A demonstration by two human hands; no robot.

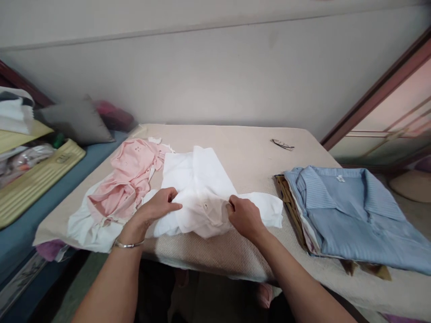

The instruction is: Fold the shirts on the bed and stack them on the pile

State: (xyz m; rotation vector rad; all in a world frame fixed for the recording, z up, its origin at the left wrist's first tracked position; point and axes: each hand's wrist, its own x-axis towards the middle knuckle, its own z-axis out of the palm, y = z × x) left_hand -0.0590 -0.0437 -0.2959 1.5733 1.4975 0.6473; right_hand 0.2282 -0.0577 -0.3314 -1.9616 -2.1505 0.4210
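A white shirt [208, 175] lies partly folded in front of me, a small label showing near its close edge and one sleeve [269, 208] stretched out to the right. My left hand [163, 204] holds the shirt's left side, thumb on top and the other fingers partly hidden in the cloth. On the right, the collar area is pinched between the thumb and curled fingers of my right hand [244, 215]. Crumpled pink clothing [134, 166] lies left of the shirt, with white cloth [90, 233] under and beside it.
A stack of folded clothes topped by a blue shirt [350, 215] sits at the right. Eyeglasses [283, 144] rest toward the back of the cloth-covered table [242, 139]. Leftward are a grey cushion [81, 121] and a yellow ribbed mat [43, 181]. A wall rises behind.
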